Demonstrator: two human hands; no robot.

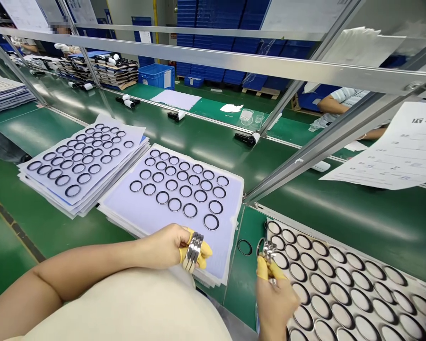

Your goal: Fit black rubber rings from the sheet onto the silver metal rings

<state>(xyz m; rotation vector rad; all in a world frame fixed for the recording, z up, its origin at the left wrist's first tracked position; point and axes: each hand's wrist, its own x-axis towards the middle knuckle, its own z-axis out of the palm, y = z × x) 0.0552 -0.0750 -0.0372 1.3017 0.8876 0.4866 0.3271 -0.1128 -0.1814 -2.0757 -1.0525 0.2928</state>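
My left hand (170,246), with yellow finger cots on its fingertips, is closed around several stacked shiny metal rings (193,252). It is over the near edge of a stack of white sheets (184,235) on which rows of dark-edged rings (185,191) lie flat. My right hand (277,298), also in yellow finger cots, pinches a small bunch of rings (269,250); how many is unclear. That hand is at the left edge of a pale sheet covered with rows of larger-looking rings (341,293). One loose ring (244,247) lies on the green table between the two sheets.
Another stack of ring-covered sheets (78,168) lies to the left. A metal frame bar (213,58) crosses in front, with a slanted post at right and a hanging paper (394,151). Black-and-white items lie along the green line beyond. A co-worker's arm (335,103) shows at right.
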